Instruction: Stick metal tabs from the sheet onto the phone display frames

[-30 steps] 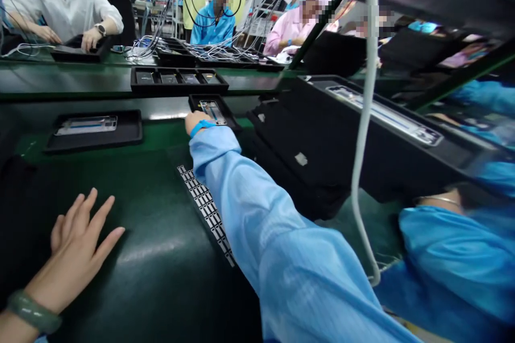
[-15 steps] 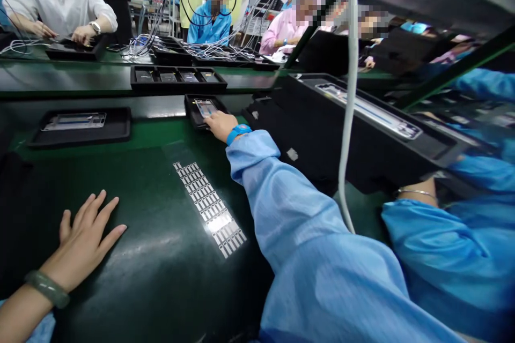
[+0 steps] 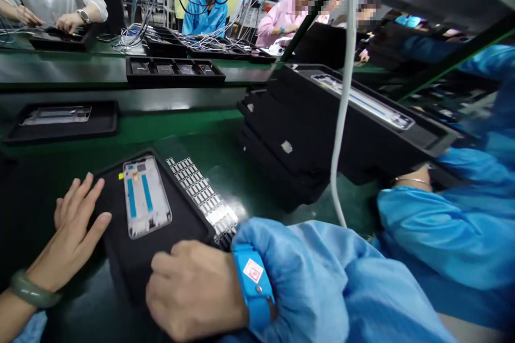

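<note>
A black tray (image 3: 116, 257) lies at an angle on the green mat in front of me. In it rests a phone frame (image 3: 138, 199), silvery, with two blue strips and a yellow tab at its edge. My right hand (image 3: 197, 289), wearing a blue wrist strap, is closed on the tray's near right edge; its fingertips are hidden. My left hand (image 3: 78, 230), a green bangle on its wrist, is open with fingers spread close to the tray's left side. Just right of the tray is a clear sheet of small silver stickers (image 3: 197, 187), its lower end partly behind my right sleeve.
Another black tray (image 3: 108, 124) with a phone frame sits at the back left. Stacked black trays (image 3: 281, 171) rise on the right, a white cable (image 3: 341, 134) hanging before them. A co-worker's blue sleeve (image 3: 426, 236) is at far right. A compartment tray (image 3: 175, 77) stands on the ledge.
My right hand has drawn the tray with the phone frame from the back of the mat to right in front of me. My left hand stays spread, hardly moved.
</note>
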Demonstrator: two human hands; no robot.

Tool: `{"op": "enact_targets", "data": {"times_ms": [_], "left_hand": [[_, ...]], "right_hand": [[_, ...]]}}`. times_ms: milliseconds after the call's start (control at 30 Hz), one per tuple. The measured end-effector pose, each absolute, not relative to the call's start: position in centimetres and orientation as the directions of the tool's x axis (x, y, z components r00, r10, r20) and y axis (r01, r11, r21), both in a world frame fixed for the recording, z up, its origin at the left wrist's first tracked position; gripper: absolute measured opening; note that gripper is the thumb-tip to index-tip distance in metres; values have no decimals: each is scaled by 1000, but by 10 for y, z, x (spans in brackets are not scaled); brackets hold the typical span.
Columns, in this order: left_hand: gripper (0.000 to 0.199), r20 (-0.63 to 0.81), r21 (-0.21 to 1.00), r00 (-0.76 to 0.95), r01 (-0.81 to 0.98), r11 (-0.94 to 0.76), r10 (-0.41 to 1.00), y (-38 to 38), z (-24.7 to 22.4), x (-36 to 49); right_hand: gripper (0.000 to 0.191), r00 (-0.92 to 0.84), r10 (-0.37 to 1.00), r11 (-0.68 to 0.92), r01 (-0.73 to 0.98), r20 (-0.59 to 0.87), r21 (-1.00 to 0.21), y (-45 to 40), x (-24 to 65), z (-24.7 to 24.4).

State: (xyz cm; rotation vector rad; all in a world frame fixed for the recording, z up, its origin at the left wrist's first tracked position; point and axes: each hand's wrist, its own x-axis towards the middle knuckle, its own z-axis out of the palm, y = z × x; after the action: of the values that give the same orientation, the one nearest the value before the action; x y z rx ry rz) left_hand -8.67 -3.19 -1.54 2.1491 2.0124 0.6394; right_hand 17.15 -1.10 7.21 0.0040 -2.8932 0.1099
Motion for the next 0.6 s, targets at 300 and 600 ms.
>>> {"op": "enact_targets", "data": {"times_ms": [300,600], "left_hand": [[36,214,234,164,948,-214,963,-27,-10,-79],[48,58,87,400,910,-404,914,35,12,-12]], "right_hand": [[51,-238,948,292,369,214,-882,116,180,55],[22,-222,971,-73,101,-94,-992,159,167,-13]]}}
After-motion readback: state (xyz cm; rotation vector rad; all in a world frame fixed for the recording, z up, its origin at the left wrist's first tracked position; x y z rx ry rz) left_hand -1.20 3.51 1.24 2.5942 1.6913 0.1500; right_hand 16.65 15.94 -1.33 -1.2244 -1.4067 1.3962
